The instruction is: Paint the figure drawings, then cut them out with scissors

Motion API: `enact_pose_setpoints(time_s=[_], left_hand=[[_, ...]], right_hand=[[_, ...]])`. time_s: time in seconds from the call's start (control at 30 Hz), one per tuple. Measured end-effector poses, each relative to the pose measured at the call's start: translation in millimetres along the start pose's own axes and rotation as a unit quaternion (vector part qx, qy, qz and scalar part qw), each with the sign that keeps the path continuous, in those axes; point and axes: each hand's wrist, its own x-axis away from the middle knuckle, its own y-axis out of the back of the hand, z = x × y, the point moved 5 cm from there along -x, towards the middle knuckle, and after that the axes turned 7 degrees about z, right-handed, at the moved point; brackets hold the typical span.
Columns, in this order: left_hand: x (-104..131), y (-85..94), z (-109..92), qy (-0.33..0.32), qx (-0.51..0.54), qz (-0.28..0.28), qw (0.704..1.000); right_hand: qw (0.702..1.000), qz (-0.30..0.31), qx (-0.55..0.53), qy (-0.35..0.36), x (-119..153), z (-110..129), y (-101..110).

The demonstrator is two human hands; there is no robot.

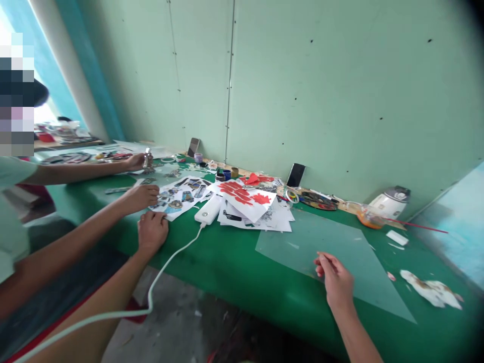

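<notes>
My left hand [153, 233] rests at the green table's front edge with its fingers curled, close to the lower left corner of a sheet with printed pictures [177, 200]. What its fingertips hold, if anything, is hidden. Over the front part of a clear sheet [321, 242] is my right hand [336, 280], its thumb and fingers drawn together in a pinch. Anything between them is too small to make out. Papers with red shapes [242, 194] lie between my hands, beside a white power strip [208, 210].
At left, a co-worker's hand [141, 197] is beside the printed sheet; the other holds a shiny object [147, 160]. Paint jars [227, 174], a phone [296, 175], tape [292, 195] and a kettle [390, 201] stand near the wall. A crumpled cloth [429, 290] lies right. A white cable [159, 282] crosses the front.
</notes>
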Motion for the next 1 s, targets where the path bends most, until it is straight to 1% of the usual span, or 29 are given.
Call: enact_pose_setpoints(time_s=[0.2,0.47,0.6,0.8,1.0], left_hand=[[10,4.0,-4,-0.015,0.029,-0.003,0.999],[16,7.7,-3,0.004,0.044,-0.034,0.998],[18,10.6,-5,0.006,0.049,-0.044,0.998],[18,13.8,-9,0.004,0.064,-0.045,0.997],[13,14.8,-8,-0.003,0.054,-0.022,0.998]], right_hand=[[1.0,0.001,0.005,-0.003,0,0,0],[1.0,-0.002,0.003,0.002,1,1,0],[1.0,-0.001,-0.001,0.006,2,2,1],[1.0,-0.002,0.001,0.002,1,-1,2],[1.0,0.003,0.005,-0.005,-3,-3,2]])
